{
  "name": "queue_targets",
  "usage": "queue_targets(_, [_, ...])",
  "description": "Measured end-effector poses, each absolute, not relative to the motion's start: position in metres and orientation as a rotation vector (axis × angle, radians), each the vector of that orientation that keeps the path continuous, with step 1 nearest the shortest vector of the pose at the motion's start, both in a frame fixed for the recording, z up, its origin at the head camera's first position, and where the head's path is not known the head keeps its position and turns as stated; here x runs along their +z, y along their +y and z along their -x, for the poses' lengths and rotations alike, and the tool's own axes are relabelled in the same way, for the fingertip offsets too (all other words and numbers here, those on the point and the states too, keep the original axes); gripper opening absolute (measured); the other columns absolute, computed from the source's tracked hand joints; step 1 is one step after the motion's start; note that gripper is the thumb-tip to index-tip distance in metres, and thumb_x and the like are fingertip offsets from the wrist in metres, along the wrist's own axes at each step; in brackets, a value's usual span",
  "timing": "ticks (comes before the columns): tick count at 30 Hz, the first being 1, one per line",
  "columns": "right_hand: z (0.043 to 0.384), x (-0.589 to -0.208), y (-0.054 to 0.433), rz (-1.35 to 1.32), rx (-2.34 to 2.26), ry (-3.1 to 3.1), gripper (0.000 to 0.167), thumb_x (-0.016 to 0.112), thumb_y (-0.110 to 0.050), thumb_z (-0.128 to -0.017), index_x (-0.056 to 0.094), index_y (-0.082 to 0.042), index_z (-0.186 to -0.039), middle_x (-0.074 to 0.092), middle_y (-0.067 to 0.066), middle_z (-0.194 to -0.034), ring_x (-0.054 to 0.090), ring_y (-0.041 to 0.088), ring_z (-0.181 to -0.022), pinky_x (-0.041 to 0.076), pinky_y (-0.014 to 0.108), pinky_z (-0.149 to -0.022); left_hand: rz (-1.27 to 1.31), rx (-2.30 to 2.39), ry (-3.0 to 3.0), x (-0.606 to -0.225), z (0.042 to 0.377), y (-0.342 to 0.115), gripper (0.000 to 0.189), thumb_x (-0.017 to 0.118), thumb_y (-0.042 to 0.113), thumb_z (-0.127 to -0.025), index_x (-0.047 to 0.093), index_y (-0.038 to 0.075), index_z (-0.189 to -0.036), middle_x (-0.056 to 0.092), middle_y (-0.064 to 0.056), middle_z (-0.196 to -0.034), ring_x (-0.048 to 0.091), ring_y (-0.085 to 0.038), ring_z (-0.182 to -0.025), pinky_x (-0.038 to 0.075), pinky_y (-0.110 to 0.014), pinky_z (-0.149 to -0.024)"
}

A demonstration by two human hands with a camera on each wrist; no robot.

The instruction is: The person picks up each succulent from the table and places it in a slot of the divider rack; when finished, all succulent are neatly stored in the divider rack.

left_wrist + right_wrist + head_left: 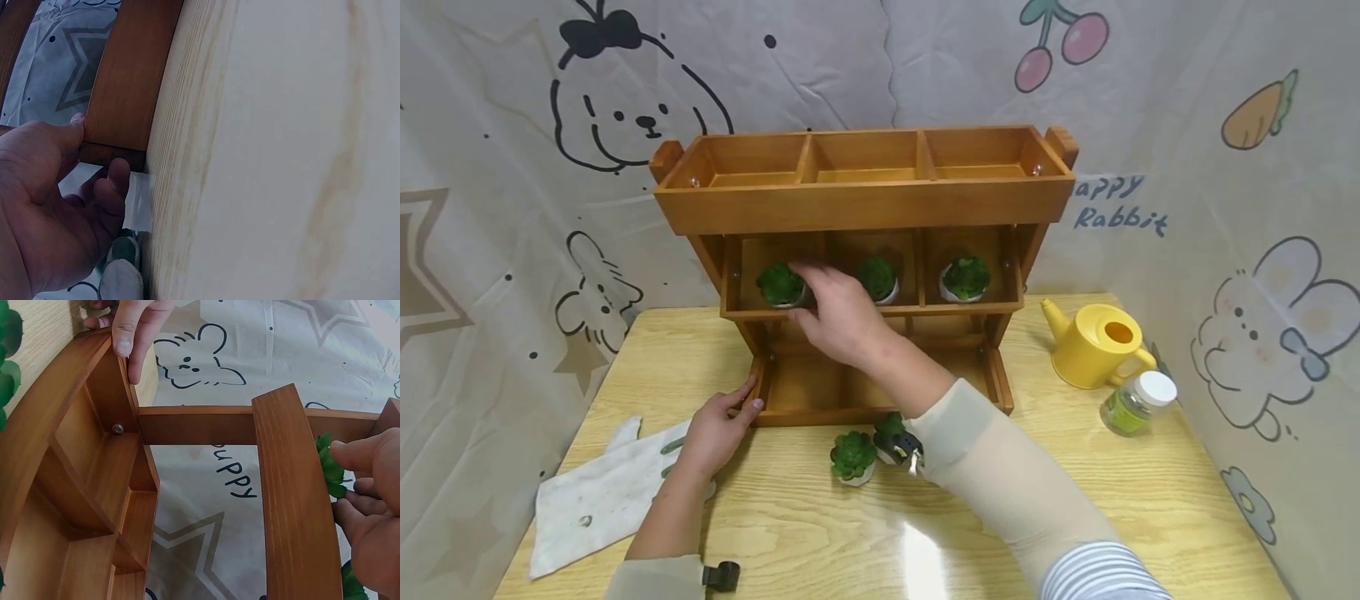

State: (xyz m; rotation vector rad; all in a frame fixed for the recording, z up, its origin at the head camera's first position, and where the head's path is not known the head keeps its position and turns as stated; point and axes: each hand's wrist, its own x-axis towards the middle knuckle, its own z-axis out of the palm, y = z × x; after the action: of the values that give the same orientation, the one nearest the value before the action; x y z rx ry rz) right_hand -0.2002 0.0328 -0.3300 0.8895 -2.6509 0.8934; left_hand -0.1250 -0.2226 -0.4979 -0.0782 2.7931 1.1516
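A three-tier wooden plant stand (865,207) stands on the table. My left hand (718,433) grips the front left corner of its lowest tray, thumb on one side and fingers on the other in the left wrist view. On the middle tier, my right hand (842,317) holds a small potted succulent (780,283) in the left compartment, thumb and fingers at its leaves and pot. Two more succulents sit there, one in the middle (877,277) and one at right (966,277). The wooden front rail (294,500) hides part of the held plant in the right wrist view.
Two succulents, one nearer (853,457) and one partly behind the right sleeve (889,427), stand before the stand. White gloves (602,496) lie at left. A yellow watering can (1093,346) and a white-capped jar (1131,408) stand at right. Printed cloth surrounds the table.
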Motion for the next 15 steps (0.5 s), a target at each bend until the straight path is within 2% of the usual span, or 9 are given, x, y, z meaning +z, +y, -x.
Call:
queue_targets(4, [0.195, -0.331, 0.038, -0.888, 0.936, -2.658, 0.059, 0.074, -0.024, -0.098, 0.052, -0.007, -0.151, 0.058, 0.011, -0.147, 0.057, 0.025, -0.134, 0.045, 0.037, -0.110, 0.072, 1.152, 2.788, -0.498, 0.125, -0.223, 0.059, 0.055, 0.047, -0.108, 0.041, 0.023, -0.160, 0.059, -0.020, -0.126, 0.061, -0.034, -0.112, 0.052, -0.051, -0.090])
queue_targets(10, [0.185, -0.335, 0.046, -0.874, 1.032, -2.642, 0.059, 0.074, -0.024, -0.098, 0.053, -0.008, -0.151, 0.058, 0.010, -0.148, 0.064, 0.021, -0.117, 0.053, 0.036, -0.097, 0.082, 1.150, 2.781, -0.498, 0.125, -0.224, 0.060, 0.054, 0.048, -0.107, 0.041, 0.024, -0.160, 0.059, -0.019, -0.127, 0.061, -0.033, -0.111, 0.052, -0.050, -0.088])
queue_targets(15, [0.176, -0.339, 0.054, -0.887, 1.103, -2.624, 0.059, 0.073, -0.025, -0.099, 0.052, -0.009, -0.152, 0.054, 0.009, -0.152, 0.066, 0.021, -0.120, 0.054, 0.034, -0.098, 0.093, 1.142, 2.781, -0.498, 0.126, -0.223, 0.060, 0.054, 0.048, -0.107, 0.041, 0.023, -0.160, 0.058, -0.020, -0.129, 0.060, -0.033, -0.110, 0.051, -0.049, -0.088])
